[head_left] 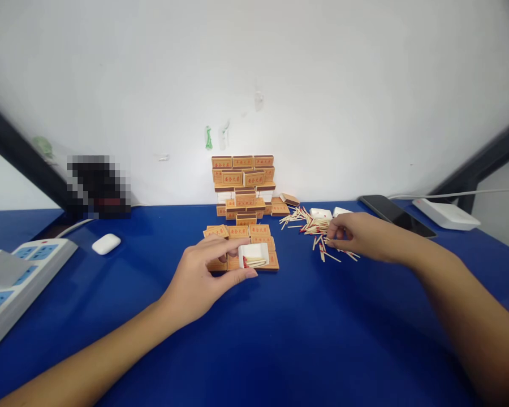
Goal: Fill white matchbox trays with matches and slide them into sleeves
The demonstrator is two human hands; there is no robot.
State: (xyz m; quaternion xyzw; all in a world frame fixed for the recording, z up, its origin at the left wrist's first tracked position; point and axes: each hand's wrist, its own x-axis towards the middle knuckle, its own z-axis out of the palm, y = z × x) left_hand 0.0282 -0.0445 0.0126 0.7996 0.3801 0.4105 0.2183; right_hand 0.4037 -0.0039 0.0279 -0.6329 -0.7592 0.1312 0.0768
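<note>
Between thumb and fingers, my left hand [207, 265] grips a small white matchbox tray [258, 251], tilted so that several red-tipped matches show along its lower side. Behind and beneath it, orange matchboxes [261, 230] lie flat in rows on the blue table. My right hand [352, 233] is at the near edge of a loose pile of matches [316, 226], its thumb and fingertips pinched together on what looks like a match. White trays [321, 213] lie at the back of the pile, one partly hidden by that hand.
Stacked matchboxes [243, 179] stand against the wall, with a partly open box [289, 199] beside them. A phone [396, 216] and a white device [445, 215] lie at right. A white earbud case [106, 243] and a power strip [23, 277] are at left.
</note>
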